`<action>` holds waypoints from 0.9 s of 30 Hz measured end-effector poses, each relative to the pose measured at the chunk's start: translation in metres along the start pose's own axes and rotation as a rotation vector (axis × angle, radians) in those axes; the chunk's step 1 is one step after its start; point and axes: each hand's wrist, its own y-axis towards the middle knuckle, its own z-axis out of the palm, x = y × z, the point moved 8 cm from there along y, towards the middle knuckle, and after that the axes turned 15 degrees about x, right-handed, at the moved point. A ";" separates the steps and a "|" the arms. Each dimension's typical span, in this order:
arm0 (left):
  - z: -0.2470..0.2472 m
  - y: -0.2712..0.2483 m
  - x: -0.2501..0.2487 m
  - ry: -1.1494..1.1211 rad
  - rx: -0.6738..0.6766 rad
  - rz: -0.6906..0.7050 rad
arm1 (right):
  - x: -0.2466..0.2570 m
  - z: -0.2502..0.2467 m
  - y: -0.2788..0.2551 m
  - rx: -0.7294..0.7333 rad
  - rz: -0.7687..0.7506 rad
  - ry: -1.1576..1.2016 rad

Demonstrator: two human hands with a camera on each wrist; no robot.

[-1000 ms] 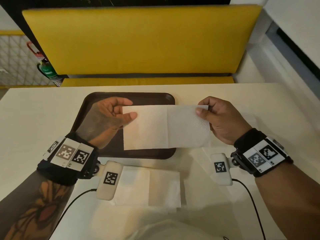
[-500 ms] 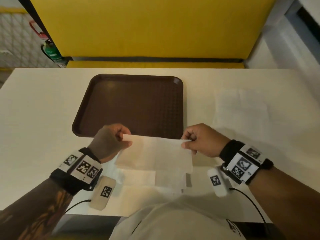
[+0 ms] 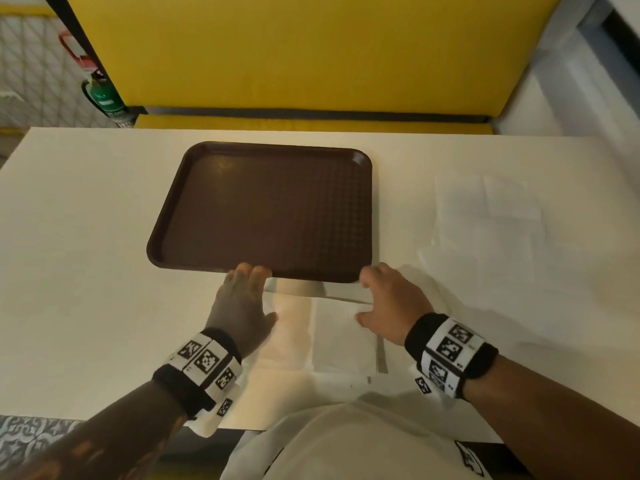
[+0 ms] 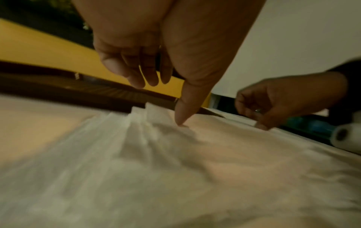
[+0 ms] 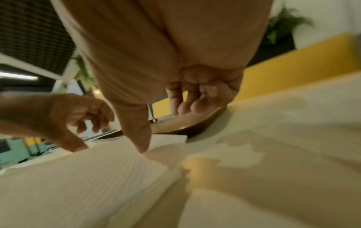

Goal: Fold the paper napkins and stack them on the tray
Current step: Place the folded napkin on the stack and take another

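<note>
Lower centre, both hands, left hand (image 3: 242, 303) and right hand (image 3: 391, 303), lie loosely open, thumbs pressing the napkin (image 3: 332, 334) below the bare tray (image 3: 166, 233). Folding under way; next, crease it over.

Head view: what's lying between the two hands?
In the head view, a white paper napkin lies flat on the table between the left hand and right hand, just before the brown tray.
</note>
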 end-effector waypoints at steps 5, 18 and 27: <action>0.014 0.000 -0.035 0.035 0.074 0.197 | 0.042 0.017 -0.005 0.126 -0.235 -0.116; -0.017 0.039 -0.070 -0.025 0.138 0.218 | -0.045 -0.048 -0.004 -0.112 0.212 -0.002; -0.025 0.058 -0.141 -0.192 0.166 0.353 | -0.115 -0.050 -0.001 0.089 0.577 -0.127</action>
